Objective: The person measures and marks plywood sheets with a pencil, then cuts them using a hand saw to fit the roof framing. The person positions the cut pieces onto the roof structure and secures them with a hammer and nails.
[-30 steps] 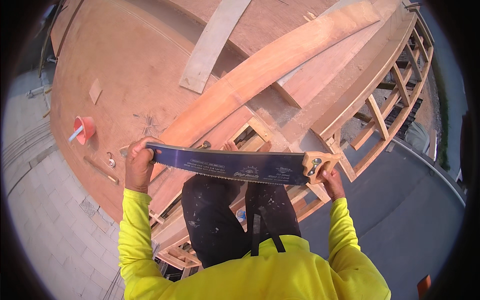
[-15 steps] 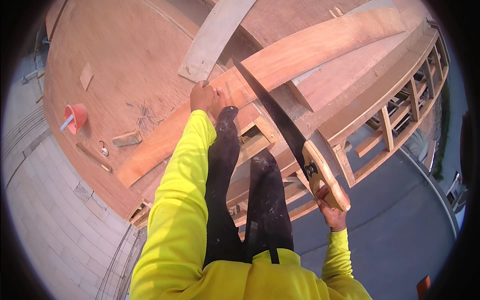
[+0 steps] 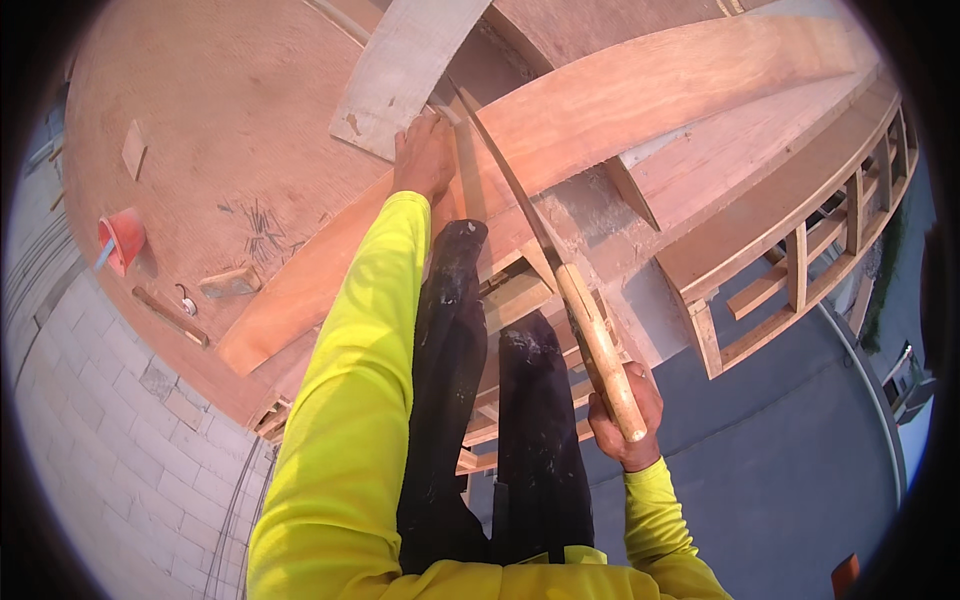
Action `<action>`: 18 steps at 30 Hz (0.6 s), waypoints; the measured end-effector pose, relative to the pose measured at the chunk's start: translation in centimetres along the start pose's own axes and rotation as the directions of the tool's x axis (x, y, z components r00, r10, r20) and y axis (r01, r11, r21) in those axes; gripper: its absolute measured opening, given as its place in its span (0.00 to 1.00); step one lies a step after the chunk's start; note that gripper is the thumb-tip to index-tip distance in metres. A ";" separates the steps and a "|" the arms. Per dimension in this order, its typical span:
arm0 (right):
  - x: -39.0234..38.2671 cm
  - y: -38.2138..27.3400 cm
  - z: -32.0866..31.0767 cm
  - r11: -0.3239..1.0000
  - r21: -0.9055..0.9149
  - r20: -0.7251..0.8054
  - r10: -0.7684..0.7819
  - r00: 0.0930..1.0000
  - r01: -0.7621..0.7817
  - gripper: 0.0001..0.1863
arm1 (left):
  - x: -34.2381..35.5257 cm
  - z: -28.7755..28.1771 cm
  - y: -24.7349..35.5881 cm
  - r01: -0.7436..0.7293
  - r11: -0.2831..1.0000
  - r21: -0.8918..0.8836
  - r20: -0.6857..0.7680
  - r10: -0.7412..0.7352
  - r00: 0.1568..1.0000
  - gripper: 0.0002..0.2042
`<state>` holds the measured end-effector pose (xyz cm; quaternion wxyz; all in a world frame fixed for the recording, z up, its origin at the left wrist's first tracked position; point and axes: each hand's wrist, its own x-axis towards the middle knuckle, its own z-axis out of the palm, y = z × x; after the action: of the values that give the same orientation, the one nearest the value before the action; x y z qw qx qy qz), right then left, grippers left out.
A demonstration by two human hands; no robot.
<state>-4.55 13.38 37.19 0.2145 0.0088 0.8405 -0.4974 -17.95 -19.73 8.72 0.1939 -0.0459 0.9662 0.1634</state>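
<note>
My right hand (image 3: 630, 430) is closed round the wooden handle of a handsaw (image 3: 510, 180), whose long blade points away from me, seen nearly edge-on, over a long orange plywood strip (image 3: 700, 80). My left hand (image 3: 423, 150) is curled on the far edge of that strip, left of the blade and beside the end of a pale grey board (image 3: 390, 65). My legs in dark paint-spotted trousers (image 3: 525, 420) extend below the strip, between my arms.
A large plywood deck (image 3: 220, 120) carries a red bucket (image 3: 126, 240), scattered nails (image 3: 262, 232), a small block (image 3: 228, 283), a tape roll (image 3: 186, 298) and sticks. An open timber frame (image 3: 800, 265) curves along the right. Grey blockwork (image 3: 140, 420) and a grey surface (image 3: 800, 420) lie lower down.
My left hand left the saw's blade end and moved up onto the plywood strip. The saw swung from crosswise to pointing away from me, as my right hand moved down and slightly left.
</note>
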 end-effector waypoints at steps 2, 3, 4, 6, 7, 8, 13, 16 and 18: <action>0.0 0.2 -0.6 0.998 -0.038 0.047 0.049 0.998 -0.047 0.15 | 0.3 -0.5 -1.2 -0.141 0.952 0.273 -0.071 0.166 0.984 0.24; -0.1 0.3 -0.8 0.999 -0.017 0.070 0.028 0.997 -0.027 0.17 | -0.3 -1.0 -2.4 -0.194 0.891 0.411 -0.081 0.248 0.965 0.24; 0.0 0.2 -0.9 1.000 0.010 0.092 0.003 0.996 -0.003 0.18 | -0.9 -1.3 -4.4 -0.102 0.881 0.463 -0.081 0.157 0.984 0.25; 1.0 0.8 -0.9 0.998 0.018 0.099 -0.059 0.993 0.057 0.20 | 1.0 -2.9 -6.5 0.088 0.884 0.459 -0.032 -0.083 0.996 0.28; 1.3 0.5 -0.8 0.997 0.008 0.115 -0.074 0.991 0.074 0.20 | 1.7 -5.4 -7.1 0.204 0.886 0.416 0.057 -0.249 0.967 0.29; 1.7 0.4 -0.8 0.995 -0.002 0.122 -0.098 0.988 0.099 0.20 | 2.4 -6.8 -7.5 0.318 0.867 0.383 0.142 -0.396 0.907 0.31; 2.7 1.1 0.8 1.000 0.018 0.103 -0.012 0.995 0.011 0.20 | 1.5 -2.0 -4.9 0.227 0.973 0.048 -0.050 -0.224 0.973 0.44; 2.8 1.5 1.6 0.998 0.058 0.113 0.013 0.994 -0.019 0.21 | 2.0 0.9 -0.3 0.494 0.862 -0.116 0.064 -0.490 0.869 0.52; 2.8 2.0 1.7 0.997 0.076 0.132 0.007 0.991 -0.017 0.22 | 2.4 2.5 0.6 0.583 0.783 -0.214 0.120 -0.572 0.812 0.56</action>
<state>-6.09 12.41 33.84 0.2719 -0.0109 0.8048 -0.5275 -19.34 -18.39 5.75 0.2509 -0.3585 0.8736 0.2131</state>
